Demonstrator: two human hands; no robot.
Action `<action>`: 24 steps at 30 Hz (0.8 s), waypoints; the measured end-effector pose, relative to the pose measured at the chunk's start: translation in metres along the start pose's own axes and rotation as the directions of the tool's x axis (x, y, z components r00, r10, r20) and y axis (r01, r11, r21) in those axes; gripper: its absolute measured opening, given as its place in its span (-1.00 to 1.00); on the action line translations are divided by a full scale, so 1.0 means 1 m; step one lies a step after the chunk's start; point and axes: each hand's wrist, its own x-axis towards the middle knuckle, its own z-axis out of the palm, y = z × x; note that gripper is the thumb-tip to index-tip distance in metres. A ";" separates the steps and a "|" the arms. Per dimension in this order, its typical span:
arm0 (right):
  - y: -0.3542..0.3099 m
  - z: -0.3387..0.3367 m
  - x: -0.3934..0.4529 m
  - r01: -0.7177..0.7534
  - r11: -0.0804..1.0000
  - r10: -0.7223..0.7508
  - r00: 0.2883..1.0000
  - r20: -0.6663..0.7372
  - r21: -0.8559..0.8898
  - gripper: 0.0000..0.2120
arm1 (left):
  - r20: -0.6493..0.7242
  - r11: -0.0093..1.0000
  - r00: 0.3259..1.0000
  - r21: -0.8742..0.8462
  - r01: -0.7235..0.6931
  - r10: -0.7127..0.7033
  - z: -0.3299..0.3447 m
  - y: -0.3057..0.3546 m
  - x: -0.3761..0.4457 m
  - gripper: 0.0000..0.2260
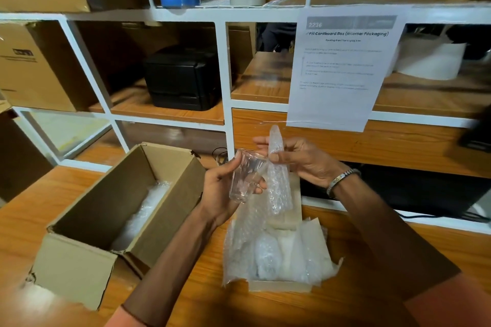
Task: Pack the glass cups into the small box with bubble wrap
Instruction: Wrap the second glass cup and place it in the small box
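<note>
Clear, empty glass cup tilted in the left hand.

The big cardboard box is open on top, so a hand can go in, but bubble wrap lies on its floor. The small box just beside it is stuffed with wrap. A white shelf frame blocks the back.

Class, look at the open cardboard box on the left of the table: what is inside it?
Inside the cardboard box, crumpled bubble wrap lies along the bottom. Whether a glass is wrapped in it or lies beneath it cannot be seen. The near wall hides the front corner of the box floor.
</note>
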 end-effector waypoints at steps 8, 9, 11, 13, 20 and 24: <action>-0.016 -0.007 -0.006 0.000 0.992 0.008 0.998 0.061 -0.128 -0.72 | 0.224 0.995 0.971 -0.022 0.097 -0.090 -0.007 -0.003 0.001 -0.55; -0.018 -0.008 -0.006 -0.008 0.987 0.018 0.998 0.064 -0.158 -0.68 | 0.237 0.995 0.966 0.003 0.102 -0.099 -0.006 -0.002 0.000 -0.55; -0.023 -0.010 -0.006 -0.020 0.975 0.038 0.996 0.077 -0.220 -0.61 | 0.233 0.995 0.968 0.045 0.090 -0.098 -0.006 -0.001 0.001 -0.56; -0.026 -0.014 -0.008 -0.031 0.974 0.050 0.996 0.076 -0.224 -0.60 | 0.203 0.997 0.976 0.045 0.070 -0.078 -0.011 0.001 0.002 -0.55; -0.036 -0.042 -0.010 -0.054 0.972 -0.011 0.962 -0.274 -0.229 -0.62 | 0.031 0.989 0.999 0.146 -0.018 0.014 -0.036 0.022 0.000 -0.56; -0.035 -0.057 -0.005 0.105 0.990 -0.055 0.906 -0.420 0.098 -0.42 | -0.011 0.969 0.999 0.244 -0.038 0.041 -0.035 0.027 -0.004 -0.54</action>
